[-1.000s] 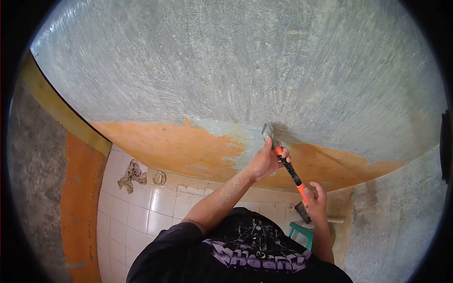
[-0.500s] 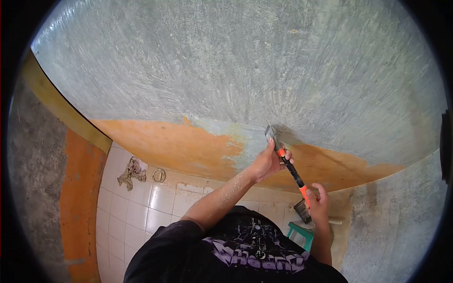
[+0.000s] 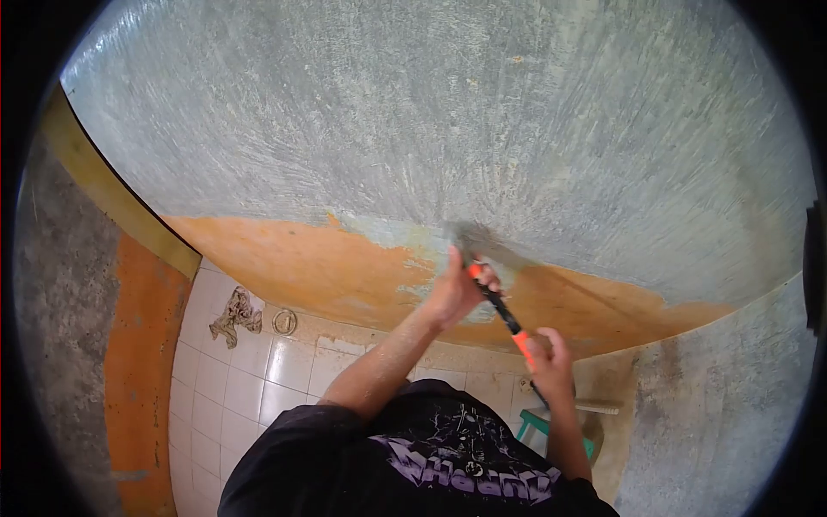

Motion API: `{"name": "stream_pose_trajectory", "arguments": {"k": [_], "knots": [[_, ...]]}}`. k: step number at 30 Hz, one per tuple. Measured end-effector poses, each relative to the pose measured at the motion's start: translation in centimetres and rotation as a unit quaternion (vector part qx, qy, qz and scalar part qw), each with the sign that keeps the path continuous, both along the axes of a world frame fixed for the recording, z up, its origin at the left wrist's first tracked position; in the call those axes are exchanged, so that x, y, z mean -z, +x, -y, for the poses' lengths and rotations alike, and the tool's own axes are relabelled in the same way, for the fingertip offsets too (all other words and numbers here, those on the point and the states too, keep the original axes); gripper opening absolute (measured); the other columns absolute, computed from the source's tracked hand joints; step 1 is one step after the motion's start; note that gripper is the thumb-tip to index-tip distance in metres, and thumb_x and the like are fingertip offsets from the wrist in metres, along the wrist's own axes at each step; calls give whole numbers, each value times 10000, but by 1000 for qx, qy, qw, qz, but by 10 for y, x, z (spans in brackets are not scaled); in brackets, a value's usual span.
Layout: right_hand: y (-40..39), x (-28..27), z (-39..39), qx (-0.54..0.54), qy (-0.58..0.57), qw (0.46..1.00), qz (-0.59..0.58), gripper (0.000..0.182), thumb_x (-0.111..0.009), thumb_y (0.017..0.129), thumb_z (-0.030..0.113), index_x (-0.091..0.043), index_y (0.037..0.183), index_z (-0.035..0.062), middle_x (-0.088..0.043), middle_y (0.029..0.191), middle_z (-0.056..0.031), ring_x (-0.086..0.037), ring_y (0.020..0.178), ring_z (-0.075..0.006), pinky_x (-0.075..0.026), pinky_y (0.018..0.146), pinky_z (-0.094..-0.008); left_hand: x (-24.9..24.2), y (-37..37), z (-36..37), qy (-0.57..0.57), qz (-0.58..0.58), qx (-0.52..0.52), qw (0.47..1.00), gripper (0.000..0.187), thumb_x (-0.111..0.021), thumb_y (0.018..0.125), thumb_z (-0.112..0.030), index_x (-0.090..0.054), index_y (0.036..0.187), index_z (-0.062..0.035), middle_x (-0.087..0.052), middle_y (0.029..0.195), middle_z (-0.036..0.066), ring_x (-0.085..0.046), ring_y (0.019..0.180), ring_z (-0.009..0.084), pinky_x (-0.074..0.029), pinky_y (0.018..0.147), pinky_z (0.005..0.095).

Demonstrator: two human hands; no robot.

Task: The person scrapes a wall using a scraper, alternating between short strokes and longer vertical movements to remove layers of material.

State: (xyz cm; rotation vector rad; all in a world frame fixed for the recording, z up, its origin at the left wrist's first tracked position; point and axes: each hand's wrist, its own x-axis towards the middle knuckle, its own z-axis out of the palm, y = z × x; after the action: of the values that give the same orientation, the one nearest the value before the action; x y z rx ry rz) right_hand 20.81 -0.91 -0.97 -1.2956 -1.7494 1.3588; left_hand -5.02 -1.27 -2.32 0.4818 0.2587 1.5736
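My left hand (image 3: 452,293) is closed around the upper handle of a long scraper (image 3: 501,308), close to its head. Lower down, my right hand (image 3: 551,364) grips the orange section of the same black-and-orange handle. The scraper's head is blurred and lies at the wall, where orange paint (image 3: 345,267) meets the bared grey surface (image 3: 388,138). Ragged paint edges and pale patches show just left of the head. Pale dust or flecks cling to my left forearm.
On the white tiled floor (image 3: 233,383) lie a crumpled rag (image 3: 235,319) and a ring-shaped roll (image 3: 284,321). A green stool (image 3: 536,422) stands beside my right forearm, partly hidden. A grey-and-orange wall edge (image 3: 142,370) rises at the left; another wall (image 3: 706,405) closes the right.
Both hands and the scraper have shifted left along the wall. Its head, clearer before, is now blurred by motion. Both hands keep hold of the handle.
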Motion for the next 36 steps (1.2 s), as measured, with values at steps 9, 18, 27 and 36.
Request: {"name": "stream_pose_trajectory", "arguments": {"k": [9, 18, 27, 36], "knots": [[-18, -12, 10, 15, -78, 995, -64, 374, -706, 912, 258, -547, 1158, 26, -532, 597, 14, -465, 495, -46, -328, 445, -227, -17, -10, 10, -63, -34, 1, 997, 564, -282, 943, -703, -453, 1109, -192, -464, 806, 6, -519, 897, 222, -417, 950, 507], [-64, -8, 28, -16, -70, 994, -80, 371, -706, 915, 242, -545, 1170, 26, -533, 596, 15, -455, 496, -41, -327, 439, -222, -10, -54, 29, -39, 4, -27, 999, 584, -305, 936, -711, -459, 1104, -174, -447, 774, 7, -514, 837, 223, -426, 917, 512], [-17, 1, 31, -37, -168, 983, -61, 490, -710, 913, 236, -483, 1287, 14, -484, 583, 35, -401, 450, -25, -308, 395, -202, -8, -16, 18, -72, 8, 24, 997, 503, -217, 1018, -588, -416, 1085, -131, -501, 821, 54, -546, 872, 255, -456, 893, 483], [-17, 41, 51, -136, -238, 938, -211, 263, -503, 1028, 307, -478, 1109, 59, -444, 578, -17, -418, 434, -100, -328, 413, -239, -13, 19, 11, -104, -63, 5, 993, 435, -308, 1030, -561, -411, 976, -142, -344, 695, -8, -344, 613, 130, -388, 666, 335]]}}
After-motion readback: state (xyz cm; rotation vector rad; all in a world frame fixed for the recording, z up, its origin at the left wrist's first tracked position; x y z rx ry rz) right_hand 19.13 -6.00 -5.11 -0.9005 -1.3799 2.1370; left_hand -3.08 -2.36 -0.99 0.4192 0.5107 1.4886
